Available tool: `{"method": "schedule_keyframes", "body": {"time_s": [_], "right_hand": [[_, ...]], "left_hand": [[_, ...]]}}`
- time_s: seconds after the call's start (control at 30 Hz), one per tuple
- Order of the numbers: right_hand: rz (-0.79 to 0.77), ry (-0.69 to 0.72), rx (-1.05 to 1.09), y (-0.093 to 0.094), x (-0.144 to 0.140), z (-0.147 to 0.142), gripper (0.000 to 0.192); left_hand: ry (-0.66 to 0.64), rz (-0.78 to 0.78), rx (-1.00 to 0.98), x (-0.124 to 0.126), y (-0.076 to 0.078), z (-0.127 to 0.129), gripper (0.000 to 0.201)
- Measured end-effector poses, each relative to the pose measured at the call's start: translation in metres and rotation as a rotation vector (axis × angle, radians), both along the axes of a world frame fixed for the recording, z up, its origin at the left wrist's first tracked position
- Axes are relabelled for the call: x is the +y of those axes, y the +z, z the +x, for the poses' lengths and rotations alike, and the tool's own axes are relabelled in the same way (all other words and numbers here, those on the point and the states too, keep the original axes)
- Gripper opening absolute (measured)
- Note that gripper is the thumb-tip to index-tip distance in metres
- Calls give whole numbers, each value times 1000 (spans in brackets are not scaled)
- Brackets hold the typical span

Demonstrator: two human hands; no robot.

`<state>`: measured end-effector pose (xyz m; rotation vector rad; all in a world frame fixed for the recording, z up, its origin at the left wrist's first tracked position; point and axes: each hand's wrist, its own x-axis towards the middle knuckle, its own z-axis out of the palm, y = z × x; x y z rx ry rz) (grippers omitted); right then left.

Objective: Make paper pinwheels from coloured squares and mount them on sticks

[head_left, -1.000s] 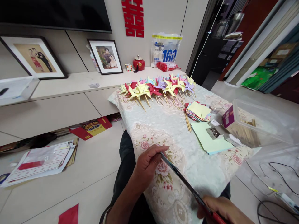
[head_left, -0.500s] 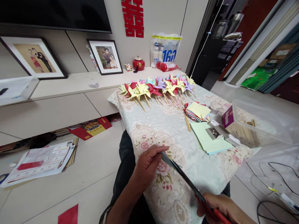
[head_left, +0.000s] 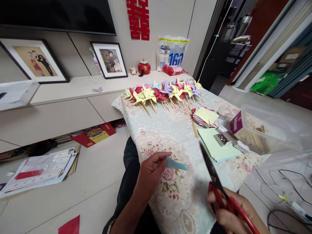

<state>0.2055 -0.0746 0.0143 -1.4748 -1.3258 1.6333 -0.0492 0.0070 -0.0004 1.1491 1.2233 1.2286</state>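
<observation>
My left hand (head_left: 151, 172) pinches a small blue paper piece (head_left: 175, 164) above the flowered tablecloth (head_left: 170, 130). My right hand (head_left: 231, 213) grips red-handled scissors (head_left: 215, 182), their dark blades pointing up and away from the paper. A row of coloured paper pinwheels (head_left: 163, 92) on sticks lies at the far end of the table. Stacks of coloured paper squares (head_left: 206, 116) and a light green sheet (head_left: 215, 146) lie to the right, beside thin wooden sticks (head_left: 194, 128).
A clear plastic box (head_left: 265, 130) with sticks stands at the right, next to a small purple box (head_left: 237, 122) and an open box of pins (head_left: 222, 139). Framed photos (head_left: 109, 59), a red jar (head_left: 144, 67) and a bag sit on the ledge. Papers (head_left: 41, 167) lie on the floor.
The scissors have swung away from the blue paper, up and to the right. My left hand still holds the paper, now seen flat rather than edge-on.
</observation>
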Motion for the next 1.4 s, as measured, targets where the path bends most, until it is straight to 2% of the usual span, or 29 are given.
{"method": "schedule_keyframes", "body": {"time_s": [0.13, 0.27, 0.43, 0.57, 0.67, 0.77, 0.93, 1.1, 1.17, 1.27, 1.4], "right_hand": [[144, -321, 25, -6, 22, -25, 45], [165, -403, 99, -1, 40, -57, 45], [104, -393, 221, 1, 49, -81, 43], [82, -411, 228, -3, 52, -83, 37], [35, -401, 354, -4, 54, -80, 37], [-43, -354, 498, -3, 55, -77, 35], [-197, -230, 580, -2, 55, -76, 33], [-252, -158, 666, -8, 51, -77, 33], [-224, -167, 636, -12, 49, -76, 34], [-135, -189, 529, -18, 45, -72, 39], [-17, -158, 502, -25, 33, -53, 45]], "left_hand": [[17, -167, -255, -6, 2, 11, 13], [-2, -244, -378, -11, 0, 20, 13], [0, -276, -406, -15, 3, 28, 12], [-57, -307, -489, -18, 8, 30, 14], [-128, -277, -492, -18, 7, 23, 18], [-192, -144, -417, -14, 2, 12, 24], [-368, 227, -96, -6, -3, -1, 21], [-411, 310, -39, -4, -2, -4, 15], [-413, 274, -90, -3, -2, -4, 14], [-386, 102, -240, -1, -6, -4, 12], [-264, -88, -298, 3, -17, -4, 16]]}}
